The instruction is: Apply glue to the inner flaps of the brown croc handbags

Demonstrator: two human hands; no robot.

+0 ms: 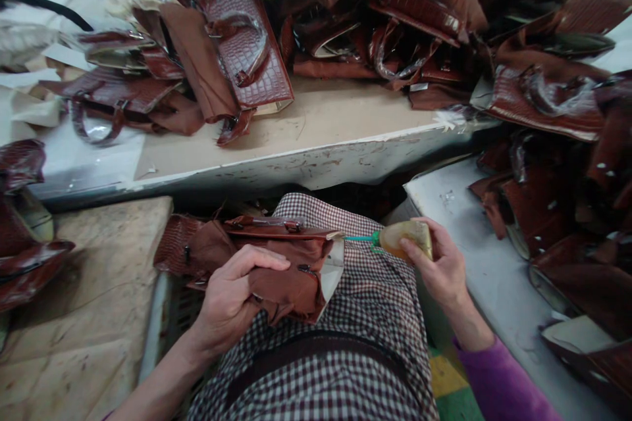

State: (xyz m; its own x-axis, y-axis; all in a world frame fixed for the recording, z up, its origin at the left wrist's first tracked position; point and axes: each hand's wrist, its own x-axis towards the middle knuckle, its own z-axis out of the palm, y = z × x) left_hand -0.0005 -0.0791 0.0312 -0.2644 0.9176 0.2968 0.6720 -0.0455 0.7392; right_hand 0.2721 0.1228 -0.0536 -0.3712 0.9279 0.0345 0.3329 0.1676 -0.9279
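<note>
My left hand [232,296] is closed on a brown bag [276,263] that lies on my lap over a checked apron [365,316]. The fingers press its soft brown lining down. The bag has croc-pattern leather, metal fittings and a pale inner edge turned out on its right side. My right hand [439,263] grips a small amber glue bottle [402,237]. Its thin green nozzle [358,238] points left and touches the pale edge of the bag.
A worn workbench [316,138] runs across in front, piled with several brown croc-pattern bags [247,39]. More bags are heaped on a grey surface [484,256] at right and at the far left [20,223]. A cardboard sheet [83,302] lies lower left.
</note>
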